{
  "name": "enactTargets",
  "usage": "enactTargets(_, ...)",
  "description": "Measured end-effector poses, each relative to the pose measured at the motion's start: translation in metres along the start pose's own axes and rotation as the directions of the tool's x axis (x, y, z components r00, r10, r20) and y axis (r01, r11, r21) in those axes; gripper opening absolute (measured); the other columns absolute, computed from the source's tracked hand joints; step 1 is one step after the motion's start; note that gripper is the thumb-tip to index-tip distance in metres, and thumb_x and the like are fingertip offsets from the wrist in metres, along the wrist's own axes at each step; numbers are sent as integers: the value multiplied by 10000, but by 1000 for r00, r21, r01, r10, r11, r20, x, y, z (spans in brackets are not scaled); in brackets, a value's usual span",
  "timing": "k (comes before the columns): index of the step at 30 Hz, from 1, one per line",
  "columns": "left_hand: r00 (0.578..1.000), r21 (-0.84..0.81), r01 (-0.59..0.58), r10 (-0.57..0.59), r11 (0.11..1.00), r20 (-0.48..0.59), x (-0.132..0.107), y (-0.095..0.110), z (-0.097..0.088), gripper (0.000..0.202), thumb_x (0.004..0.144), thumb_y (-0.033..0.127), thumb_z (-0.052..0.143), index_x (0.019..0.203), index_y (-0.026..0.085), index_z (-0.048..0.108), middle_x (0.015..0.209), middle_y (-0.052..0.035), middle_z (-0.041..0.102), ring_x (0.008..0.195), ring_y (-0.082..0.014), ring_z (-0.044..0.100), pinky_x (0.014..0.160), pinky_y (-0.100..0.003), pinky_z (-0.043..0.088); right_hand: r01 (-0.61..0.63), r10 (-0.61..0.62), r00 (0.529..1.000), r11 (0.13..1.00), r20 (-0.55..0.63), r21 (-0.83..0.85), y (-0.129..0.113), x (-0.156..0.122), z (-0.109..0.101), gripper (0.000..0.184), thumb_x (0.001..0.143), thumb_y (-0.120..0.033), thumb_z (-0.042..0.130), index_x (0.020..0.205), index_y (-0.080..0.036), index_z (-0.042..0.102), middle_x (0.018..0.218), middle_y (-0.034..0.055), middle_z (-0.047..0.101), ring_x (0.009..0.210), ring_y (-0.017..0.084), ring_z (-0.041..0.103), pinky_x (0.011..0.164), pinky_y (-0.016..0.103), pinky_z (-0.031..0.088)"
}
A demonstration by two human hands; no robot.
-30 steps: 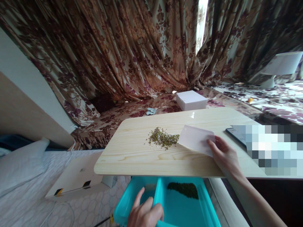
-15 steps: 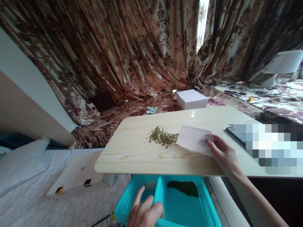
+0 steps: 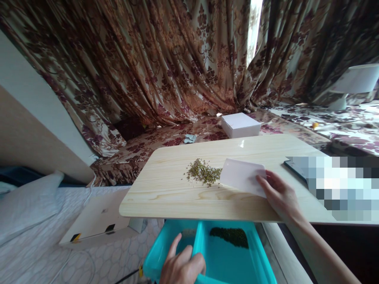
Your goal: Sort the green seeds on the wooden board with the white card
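Between the thumb and fingers of my right hand [image 3: 280, 193] is a thin white plastic scraper [image 3: 242, 176], tilted over the wooden tabletop [image 3: 166, 199]. Its left edge meets a loose heap of small green beans [image 3: 204, 171], mixed with some paler bits. Below the table's near edge is a turquoise two-compartment bin [image 3: 231, 266]. My left hand [image 3: 183, 264] grips the bin at its divider, fingers curled over it and index finger pointing forward. Dark green beans [image 3: 229, 236] lie at the far end of the right compartment. Pale grains [image 3: 189, 233] show in the left one.
A dark-edged flat device [image 3: 296, 171], partly pixelated, lies on the table's right side. Behind the table sits a white box [image 3: 241, 125] on a flowered cover. A flat carton [image 3: 94, 217] rests on the bed at left. A lamp [image 3: 357, 79] stands far right.
The scraper and my right hand have shifted very slightly left, against the bean heap. My left hand stays on the bin.
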State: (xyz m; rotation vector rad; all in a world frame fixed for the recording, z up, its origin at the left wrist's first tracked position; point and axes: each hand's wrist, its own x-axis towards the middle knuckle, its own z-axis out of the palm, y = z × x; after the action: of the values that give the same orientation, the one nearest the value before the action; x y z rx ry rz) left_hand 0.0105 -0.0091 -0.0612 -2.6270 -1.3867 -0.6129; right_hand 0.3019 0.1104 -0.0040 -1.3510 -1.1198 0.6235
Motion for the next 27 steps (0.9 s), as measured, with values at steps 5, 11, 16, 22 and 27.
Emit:
enactTargets(5,1000,-7,2,-2,1000,-13,1,1,-1,223,849,343,430,646,253,401,553,81,335,411,-127,433,946,-498,476,2,-3,1000,1000,29,22,-2,-1,1,278,685,-430,688,856,-212,669,755,58,756,716,233,710,608,303,563)
enactTargets(11,999,-5,-16,17,1000,45,1,0,-4,165,824,298,413,666,256,436,562,73,371,429,-128,455,948,-503,474,12,-12,999,1000,39,24,0,-1,1,290,695,-446,683,867,-213,677,749,51,752,712,223,710,599,290,562)
enactTargets(16,998,-7,-11,11,1000,61,0,0,-4,133,804,270,419,673,259,432,574,77,360,431,-122,446,963,-506,460,-2,-1,998,999,64,49,2,0,1,319,684,-455,705,888,-213,669,755,55,758,734,233,715,626,302,570)
enactTargets(22,1000,-8,20,-20,1000,11,0,2,-2,253,879,354,405,648,256,438,563,76,339,429,-125,429,952,-502,472,-16,10,995,998,98,61,-1,-3,2,346,659,-476,722,880,-212,685,782,58,758,771,241,713,655,310,572)
enactTargets(27,997,-46,65,-67,997,-42,1,6,0,466,852,652,426,612,252,421,565,85,308,416,-120,414,935,-503,485,1,-9,996,996,88,92,2,-1,7,353,673,-490,722,890,-214,688,788,56,755,756,228,709,658,309,568)
